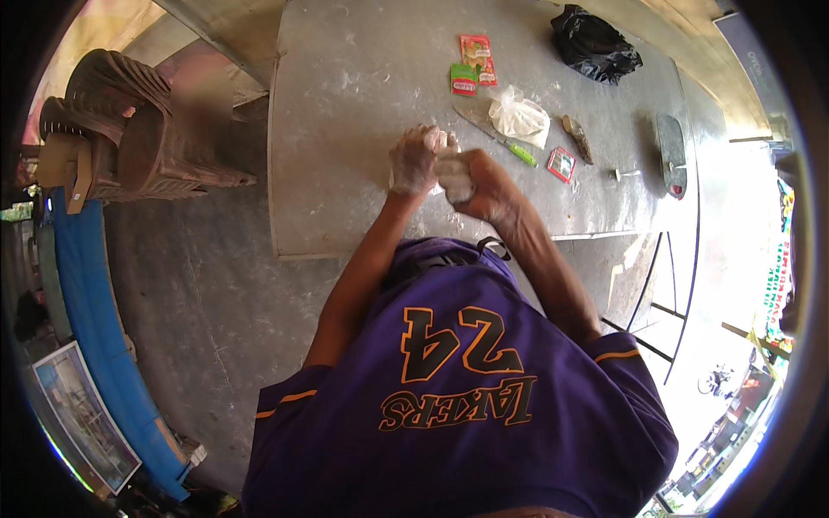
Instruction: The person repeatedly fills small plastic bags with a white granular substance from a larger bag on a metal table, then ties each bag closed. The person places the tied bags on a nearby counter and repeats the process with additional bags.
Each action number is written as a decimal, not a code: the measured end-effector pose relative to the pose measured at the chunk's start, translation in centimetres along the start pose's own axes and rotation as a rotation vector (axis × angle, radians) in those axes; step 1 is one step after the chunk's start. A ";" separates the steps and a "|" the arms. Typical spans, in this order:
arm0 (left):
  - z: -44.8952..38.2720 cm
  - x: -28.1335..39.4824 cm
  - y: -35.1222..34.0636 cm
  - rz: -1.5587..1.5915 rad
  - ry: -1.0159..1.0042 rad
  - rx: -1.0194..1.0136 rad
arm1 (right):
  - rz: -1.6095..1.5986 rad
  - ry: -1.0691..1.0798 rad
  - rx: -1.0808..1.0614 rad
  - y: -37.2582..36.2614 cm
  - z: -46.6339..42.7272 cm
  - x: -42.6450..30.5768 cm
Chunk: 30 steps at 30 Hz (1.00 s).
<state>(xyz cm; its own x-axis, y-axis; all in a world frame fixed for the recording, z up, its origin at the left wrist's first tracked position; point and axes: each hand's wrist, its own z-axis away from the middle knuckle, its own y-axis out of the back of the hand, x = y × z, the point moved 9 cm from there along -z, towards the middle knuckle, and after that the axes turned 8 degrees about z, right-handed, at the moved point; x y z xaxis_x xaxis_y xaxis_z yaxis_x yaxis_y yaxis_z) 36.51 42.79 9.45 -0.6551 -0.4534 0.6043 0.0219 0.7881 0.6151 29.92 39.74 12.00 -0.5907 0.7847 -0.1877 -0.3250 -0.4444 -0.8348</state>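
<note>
Both of my hands meet above the front part of a grey table (337,162) dusted with white powder. My left hand (414,158), coated in powder, curls over a white floury mass (443,138), which is mostly hidden beneath the hands. Pressed close beside it, my right hand (473,184) has bent, whitened fingers; whether they grip part of the mass is hidden. Just beyond lies a knife with a green handle (521,154), its blade pointing away to the left. A tied clear plastic bag of white contents (520,118) rests behind the knife.
Seasoning sachets (478,58), a small red packet (561,164), a dark elongated object (578,138) and a black plastic bag (596,45) lie on the table. A grey oblong tray (671,146) is near the right edge. Stacked brown chairs (139,136) stand left.
</note>
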 end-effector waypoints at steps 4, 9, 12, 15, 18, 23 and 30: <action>3.1 -1.4 -0.2 0.287 0.265 -0.282 | 0.121 0.004 0.292 3.0 -0.1 -1.3; 9.9 -0.8 -1.3 1.373 1.115 -0.324 | 0.199 -0.070 0.150 2.6 0.0 1.5; 10.0 0.9 -1.8 1.599 1.305 -0.496 | 0.199 -0.054 0.123 3.3 1.1 3.5; 10.1 2.3 -2.1 1.703 1.395 -0.595 | 0.349 0.090 0.231 5.3 1.2 4.1; 9.1 3.3 -0.7 1.741 1.048 -0.649 | 0.725 0.133 0.274 6.6 1.8 4.4; 10.0 3.2 -1.9 1.672 1.158 -0.617 | 1.661 0.411 0.260 3.9 2.7 3.6; 8.6 -0.6 -4.3 2.133 1.719 -0.164 | 2.271 0.402 0.361 3.1 4.7 1.8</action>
<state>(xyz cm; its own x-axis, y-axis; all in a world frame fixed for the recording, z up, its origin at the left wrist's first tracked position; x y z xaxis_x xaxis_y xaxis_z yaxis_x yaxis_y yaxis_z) 30.28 43.29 2.08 0.8551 0.4573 -0.2443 -0.4486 0.4164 -0.7908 24.39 37.72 11.48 0.0452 -0.8993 -0.4350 0.3055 -0.4021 0.8631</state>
